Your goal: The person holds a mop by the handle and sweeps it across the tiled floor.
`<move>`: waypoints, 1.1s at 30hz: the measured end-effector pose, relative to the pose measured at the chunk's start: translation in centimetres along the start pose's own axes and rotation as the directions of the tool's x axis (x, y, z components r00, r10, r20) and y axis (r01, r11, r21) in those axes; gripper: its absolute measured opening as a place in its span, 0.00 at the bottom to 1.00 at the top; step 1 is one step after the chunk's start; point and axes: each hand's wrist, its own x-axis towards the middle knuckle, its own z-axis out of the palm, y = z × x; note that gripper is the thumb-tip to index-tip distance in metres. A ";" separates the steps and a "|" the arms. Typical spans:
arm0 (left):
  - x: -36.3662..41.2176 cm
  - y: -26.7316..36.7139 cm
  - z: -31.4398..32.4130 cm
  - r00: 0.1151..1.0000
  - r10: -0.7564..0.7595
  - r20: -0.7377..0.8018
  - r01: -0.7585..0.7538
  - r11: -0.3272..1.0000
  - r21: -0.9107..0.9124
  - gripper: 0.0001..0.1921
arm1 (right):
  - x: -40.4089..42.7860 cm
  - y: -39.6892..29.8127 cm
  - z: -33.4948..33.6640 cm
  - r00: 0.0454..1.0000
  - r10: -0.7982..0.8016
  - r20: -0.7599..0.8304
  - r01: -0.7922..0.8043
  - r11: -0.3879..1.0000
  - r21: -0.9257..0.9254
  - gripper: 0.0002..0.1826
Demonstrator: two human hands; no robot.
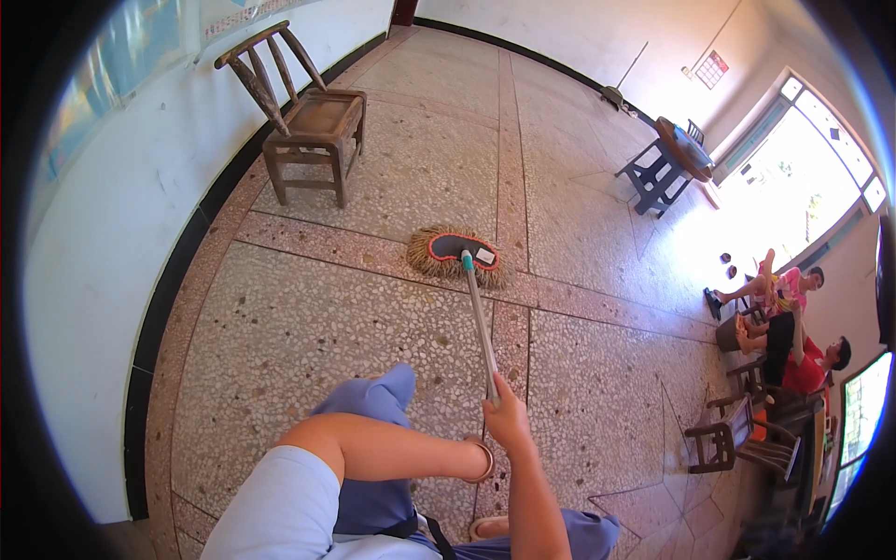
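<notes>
My right hand (505, 414) is closed around the grey metal pole (483, 329) of a dust mop. The pole runs up to a teal joint on the mop head (458, 255), which lies flat on the floor and has a tan string fringe, a dark top with an orange edge and a white patch. My left forearm reaches across from the lower left with a bracelet (483, 458) at its wrist. The left hand beyond it is hidden behind my right forearm, so its grip does not show.
A wooden chair (318, 122) stands by the left wall. At the back right are a round-topped table (682, 150) and a broom with a dustpan (612, 94). Two people sit at the right near a bucket (729, 334) and another wooden chair (735, 434). The floor (315, 329) is speckled terrazzo.
</notes>
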 end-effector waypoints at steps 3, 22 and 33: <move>0.4 -0.4 1.0 0.999 0.033 -0.021 -0.033 0.999 0.037 0.17 | -1.4 -0.2 1.2 0.999 0.020 0.026 -0.019 1.000 -0.023 0.28; 1.4 3.4 4.7 0.989 0.141 -0.046 -0.136 0.986 0.095 0.17 | -12.7 -0.5 -12.4 0.963 -0.009 0.268 0.020 0.999 -0.039 0.25; 3.6 0.6 4.9 0.995 0.098 -0.019 -0.099 0.993 -0.066 0.22 | 1.8 -7.4 0.7 0.982 -0.131 0.136 0.162 0.956 -0.246 0.23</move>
